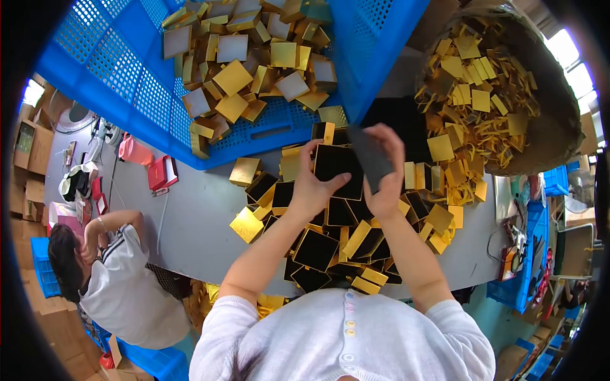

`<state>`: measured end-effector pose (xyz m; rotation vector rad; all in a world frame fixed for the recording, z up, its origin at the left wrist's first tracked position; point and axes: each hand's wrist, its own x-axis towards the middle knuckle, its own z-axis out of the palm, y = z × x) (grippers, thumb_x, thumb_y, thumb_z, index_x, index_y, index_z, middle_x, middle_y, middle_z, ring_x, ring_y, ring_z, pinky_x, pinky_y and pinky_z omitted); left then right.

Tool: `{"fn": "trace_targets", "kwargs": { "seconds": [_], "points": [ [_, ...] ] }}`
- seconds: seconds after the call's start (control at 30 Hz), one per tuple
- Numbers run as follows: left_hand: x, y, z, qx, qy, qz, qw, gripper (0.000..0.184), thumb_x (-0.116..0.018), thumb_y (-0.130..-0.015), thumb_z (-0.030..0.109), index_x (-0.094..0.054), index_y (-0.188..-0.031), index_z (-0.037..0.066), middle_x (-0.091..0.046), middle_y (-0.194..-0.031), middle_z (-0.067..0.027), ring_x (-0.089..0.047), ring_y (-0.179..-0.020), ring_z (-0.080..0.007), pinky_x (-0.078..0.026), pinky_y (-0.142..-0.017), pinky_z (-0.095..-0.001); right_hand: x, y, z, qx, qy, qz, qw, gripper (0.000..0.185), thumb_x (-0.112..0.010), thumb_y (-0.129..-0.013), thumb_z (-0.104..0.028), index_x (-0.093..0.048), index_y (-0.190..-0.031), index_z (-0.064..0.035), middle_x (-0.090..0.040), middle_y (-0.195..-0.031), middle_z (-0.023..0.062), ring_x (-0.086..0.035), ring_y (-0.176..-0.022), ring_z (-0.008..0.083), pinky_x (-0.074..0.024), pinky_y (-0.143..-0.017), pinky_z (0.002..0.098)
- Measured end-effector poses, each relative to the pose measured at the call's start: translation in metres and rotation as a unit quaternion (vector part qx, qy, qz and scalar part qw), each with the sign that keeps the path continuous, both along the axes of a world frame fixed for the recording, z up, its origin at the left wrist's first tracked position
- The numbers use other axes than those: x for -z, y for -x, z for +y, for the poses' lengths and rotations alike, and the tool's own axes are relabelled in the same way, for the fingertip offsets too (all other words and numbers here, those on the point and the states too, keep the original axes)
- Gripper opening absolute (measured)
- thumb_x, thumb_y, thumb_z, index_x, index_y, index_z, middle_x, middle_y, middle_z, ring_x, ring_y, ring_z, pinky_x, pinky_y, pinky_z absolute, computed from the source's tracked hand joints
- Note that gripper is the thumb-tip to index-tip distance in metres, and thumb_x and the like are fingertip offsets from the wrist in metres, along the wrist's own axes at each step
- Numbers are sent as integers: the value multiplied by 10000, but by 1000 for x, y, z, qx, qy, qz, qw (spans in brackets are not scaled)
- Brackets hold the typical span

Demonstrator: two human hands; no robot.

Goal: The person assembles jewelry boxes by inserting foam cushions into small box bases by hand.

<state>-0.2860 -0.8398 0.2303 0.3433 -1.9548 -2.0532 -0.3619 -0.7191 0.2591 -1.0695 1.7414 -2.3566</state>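
Note:
My left hand (311,192) is closed around the side of a small box with a black inside (332,166), its thumb lying over the black face. Just to the right, my right hand (389,181) grips a thin, flat black pad (370,156) between thumb and fingers, tilted on edge close to the box. Whether pad and box touch, I cannot tell. Under and around both hands lies a pile of gold boxes with black insides (316,249), some on their sides.
A blue perforated crate (108,60) full of gold boxes (233,77) stands at the back left. A large container (556,120) with gold pieces and strips is at the right. Red boxes (162,173) lie on the grey table (197,219). Another person (130,298) sits at the left.

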Motion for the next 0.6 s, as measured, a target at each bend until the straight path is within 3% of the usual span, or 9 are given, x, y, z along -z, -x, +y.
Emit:
{"fn": "trace_targets", "kwargs": {
  "seconds": [0.07,0.1,0.2,0.23,0.33,0.4,0.47,0.53,0.6],
  "points": [
    [-3,1,-11,-12,-55,-20,998,839,-788,-703,77,-282,-1372,82,-454,-1268,-146,-494,-1166,-220,-418,-971,-318,-2,10,-6,43,136,-132,981,646,-456,-919,-543,-411,-1306,-28,-478,-1244,116,-496,-1127,197,-396,-964,329],
    [-4,1,-13,-16,-54,-20,998,839,-788,-703,77,-282,-1372,82,-454,-1268,-146,-494,-1166,-220,-418,-971,-318,0,17,-5,32,131,-155,979,551,-371,-975,-474,-361,-1358,-77,-501,-1275,133,-512,-1149,238,-364,-1020,349],
    [4,1,-13,-28,99,-10,995,855,-815,-681,136,-320,-1374,60,-453,-1314,-149,-471,-1208,-252,-365,-1036,-346,21,12,-14,-22,54,-225,973,430,-421,-982,-315,-419,-1321,-50,-496,-1242,89,-493,-1126,183,-397,-952,296],
    [11,3,-19,-36,99,-12,994,855,-815,-681,136,-320,-1374,60,-453,-1314,-149,-471,-1208,-252,-365,-1036,-346,39,12,-11,-7,-18,-159,987,419,-436,-977,-309,-437,-1310,-54,-506,-1238,96,-496,-1126,183,-395,-958,298],
    [-2,11,-60,190,173,-93,962,867,-810,-695,271,-340,-1388,47,-385,-1417,-171,-410,-1291,-300,-335,-1068,-381,32,19,1,-49,34,-320,945,402,-451,-967,-272,-454,-1294,-36,-514,-1249,109,-507,-1134,201,-383,-987,304],
    [15,40,-106,33,280,-76,956,866,-796,-694,269,-335,-1400,67,-393,-1395,-191,-392,-1286,-354,-363,-1046,-412,45,30,18,-48,-1,-316,948,398,-476,-962,-260,-457,-1295,-43,-523,-1241,105,-513,-1119,189,-388,-977,289],
    [33,83,-170,-258,416,-50,870,856,-772,-692,245,-327,-1407,90,-399,-1365,-190,-390,-1265,-391,-350,-1045,-439,55,31,28,-44,-30,-307,950,400,-492,-958,-261,-460,-1296,-49,-526,-1237,103,-513,-1117,185,-388,-974,283],
    [46,119,-227,-340,657,-42,671,852,-747,-667,169,-328,-1407,107,-413,-1320,-183,-396,-1236,-403,-335,-1032,-470,59,32,33,-30,-90,-295,951,471,-472,-964,-354,-436,-1312,-39,-517,-1250,112,-507,-1141,200,-395,-981,327],
    [82,140,-273,-329,687,-50,646,862,-742,-652,143,-331,-1409,114,-421,-1302,-174,-409,-1214,-393,-337,-1016,-478,58,33,33,-28,-75,-296,952,472,-477,-962,-353,-440,-1309,-36,-515,-1254,113,-506,-1145,202,-399,-979,328]
  ]
}}
